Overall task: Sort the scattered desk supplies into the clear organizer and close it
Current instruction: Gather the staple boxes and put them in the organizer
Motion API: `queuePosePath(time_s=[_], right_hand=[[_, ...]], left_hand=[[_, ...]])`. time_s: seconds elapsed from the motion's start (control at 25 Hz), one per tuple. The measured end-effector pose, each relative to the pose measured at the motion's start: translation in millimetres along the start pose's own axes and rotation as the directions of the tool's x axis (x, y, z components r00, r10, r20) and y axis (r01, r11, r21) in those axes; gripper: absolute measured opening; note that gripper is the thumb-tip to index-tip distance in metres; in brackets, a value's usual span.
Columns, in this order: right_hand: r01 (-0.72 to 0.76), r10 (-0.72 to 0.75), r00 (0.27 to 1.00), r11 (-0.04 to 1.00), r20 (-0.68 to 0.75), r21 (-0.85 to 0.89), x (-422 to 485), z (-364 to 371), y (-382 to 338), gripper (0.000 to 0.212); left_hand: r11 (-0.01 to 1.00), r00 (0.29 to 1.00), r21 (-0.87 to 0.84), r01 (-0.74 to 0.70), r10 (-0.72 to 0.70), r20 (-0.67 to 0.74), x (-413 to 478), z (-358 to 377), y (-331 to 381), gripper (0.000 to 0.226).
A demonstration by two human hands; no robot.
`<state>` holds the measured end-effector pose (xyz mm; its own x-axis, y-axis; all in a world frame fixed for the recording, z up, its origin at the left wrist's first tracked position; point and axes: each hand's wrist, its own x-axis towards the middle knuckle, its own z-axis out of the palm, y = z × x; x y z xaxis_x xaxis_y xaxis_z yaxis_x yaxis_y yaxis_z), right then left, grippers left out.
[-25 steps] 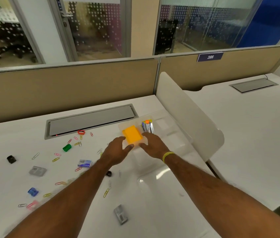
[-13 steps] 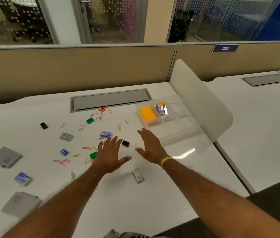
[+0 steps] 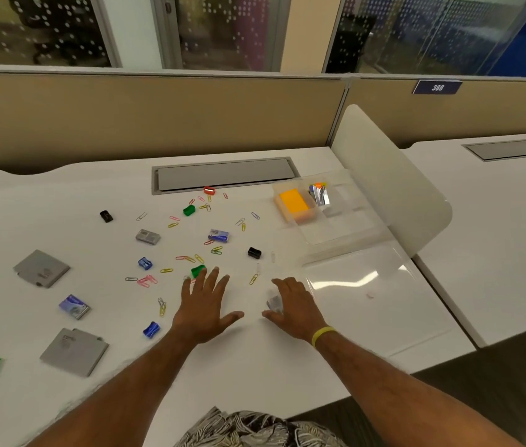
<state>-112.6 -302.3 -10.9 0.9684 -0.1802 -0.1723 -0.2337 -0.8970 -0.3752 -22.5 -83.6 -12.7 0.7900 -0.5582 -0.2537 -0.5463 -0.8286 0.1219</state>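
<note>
Head view, right hand (image 3: 294,306) now over staple box (image 3: 273,302)

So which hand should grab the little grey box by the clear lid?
Right. The right hand spans the grey box, with its thumb and fingers on either side. The left hand is spread flat, farther off, nearer the green sharpener.

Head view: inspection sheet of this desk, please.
Surface: white desk, grey hatch at the back.
Job's things: clear organizer uncovered, lid lying flat; orange pad inside.
Clutter: paper clips, sharpeners, small boxes, grey squares scattered left of it.
Hands: left hand flat, fingers spread, over desk; right hand on a grey box, grip unclear.
Cables: nothing seen.
Surroundings: beige partition, white divider, glass wall.
</note>
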Motion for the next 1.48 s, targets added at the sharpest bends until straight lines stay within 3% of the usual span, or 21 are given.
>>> queuePosePath(time_s=[0.12, 0.28, 0.44, 0.52, 0.64, 0.76, 0.88, 1.0, 1.12, 1.2, 1.32, 1.48], right_hand=[[-0.034, 0.035, 0.999, 0.997, 0.007, -0.064, -5.0, 7.4, -1.7, 0.077], [-0.076, 0.077, 0.997, 0.997, 0.015, -0.022, -2.0, 11.5, -7.7, 0.054], [-0.113, 0.117, 0.993, 0.967, -0.004, 0.227, 2.4, 7.9, -20.3, 0.043], [-0.155, 0.172, 0.985, 0.851, 0.012, 0.501, 5.6, 3.9, -37.1, 0.038], [-0.281, 0.211, 0.958, 0.543, 0.195, 0.791, 11.7, -2.6, -65.0, 0.034], [-0.385, 0.186, 0.921, 0.320, 0.341, 0.865, 14.5, -6.5, -79.9, 0.035], [-0.405, 0.122, 0.914, 0.260, 0.386, 0.877, 15.3, -3.6, -83.5, 0.042], [-0.400, 0.095, 0.916, 0.269, 0.389, 0.876, 22.1, -2.3, -84.0, 0.045], [-0.380, 0.146, 0.925, 0.409, 0.351, 0.829, 39.6, -4.5, -84.1, 0.043], [-0.329, 0.194, 0.944, 0.554, 0.266, 0.765, 57.1, -6.6, -81.8, 0.035], [-0.194, 0.175, 0.980, 0.731, 0.095, 0.654, 90.2, -12.9, -79.8, 0.020], [-0.090, 0.100, 0.995, 0.904, -0.001, 0.419, 135.5, -20.9, -86.6, 0.012]], left_hand=[[1.000, 1.000, -0.006, -0.008, 0.008, 0.000, -4.2, 0.4, -4.5, 0.097], [0.999, 1.000, -0.033, 0.003, -0.003, 0.001, -7.7, 1.3, -9.4, 0.094], [0.983, 0.997, -0.182, -0.005, -0.008, -0.072, -13.3, 1.3, -6.7, 0.084], [0.914, 0.994, -0.407, -0.009, -0.038, -0.107, -15.0, 0.4, 0.1, 0.079], [0.775, 0.995, -0.625, -0.100, 0.076, -0.065, -19.1, -2.0, 9.2, 0.081], [0.713, 0.987, -0.683, -0.160, 0.108, -0.118, -21.3, -2.1, 10.4, 0.077], [0.680, 0.978, -0.707, -0.193, 0.074, -0.196, -19.6, -5.3, 6.5, 0.063], [0.648, 0.979, -0.743, -0.167, 0.020, -0.203, -16.5, -9.4, 1.1, 0.059], [0.507, 0.976, -0.861, -0.043, -0.163, -0.145, -11.8, -17.6, -8.4, 0.067], [0.310, 0.961, -0.950, 0.041, -0.274, -0.048, -9.5, -25.4, -18.5, 0.072], [0.014, 0.922, -0.998, 0.063, -0.382, 0.053, -6.1, -36.2, -38.1, 0.057], [-0.322, 0.891, -0.945, 0.053, -0.412, 0.190, 0.2, -45.1, -59.7, 0.047]])
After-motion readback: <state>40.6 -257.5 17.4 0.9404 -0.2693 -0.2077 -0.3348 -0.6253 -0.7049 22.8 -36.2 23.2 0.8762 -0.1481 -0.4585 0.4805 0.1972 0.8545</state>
